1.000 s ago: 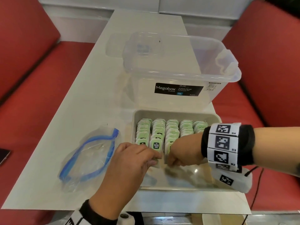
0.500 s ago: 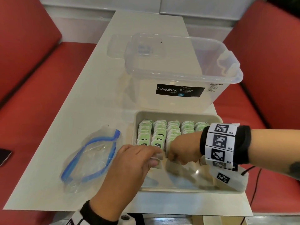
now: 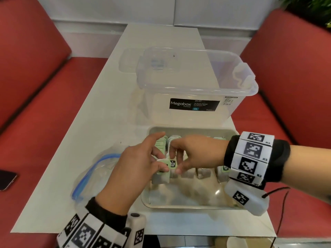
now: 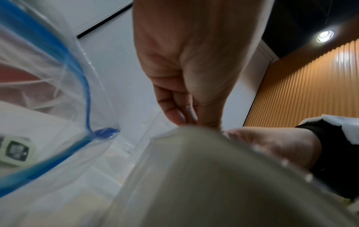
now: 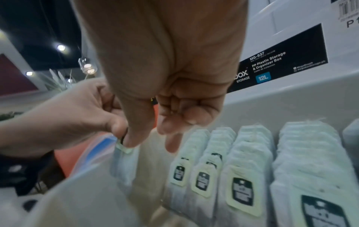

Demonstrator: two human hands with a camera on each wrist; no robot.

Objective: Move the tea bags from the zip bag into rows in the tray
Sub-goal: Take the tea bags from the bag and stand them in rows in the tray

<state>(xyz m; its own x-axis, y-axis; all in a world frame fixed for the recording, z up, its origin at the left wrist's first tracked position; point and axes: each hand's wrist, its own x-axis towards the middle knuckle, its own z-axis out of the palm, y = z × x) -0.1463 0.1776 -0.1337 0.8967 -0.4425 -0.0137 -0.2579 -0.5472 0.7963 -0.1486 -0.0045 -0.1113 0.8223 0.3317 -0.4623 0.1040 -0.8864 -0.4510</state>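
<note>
A beige tray (image 3: 179,205) lies on the white table, holding several rows of white tea bags (image 3: 162,142) with green tags (image 5: 242,193). My left hand (image 3: 158,159) and right hand (image 3: 176,161) meet over the tray's left rows. Together they pinch one tea bag (image 3: 168,164) by its green tag, and its pouch hangs below. In the right wrist view my right thumb presses the tag (image 5: 124,148) against a left finger. The clear zip bag (image 3: 93,178) with its blue zip lies left of the tray, and one tea bag tag (image 4: 16,152) shows inside it.
A clear Megabox storage box (image 3: 195,104) stands right behind the tray, with its lid (image 3: 129,59) further back. Red benches flank the table. A phone (image 3: 7,178) lies on the left bench. Paper cups (image 3: 236,242) sit below the table's near edge.
Both hands have risen from the front ends of the rows and shifted left. They now hold one tea bag between them above the tray.
</note>
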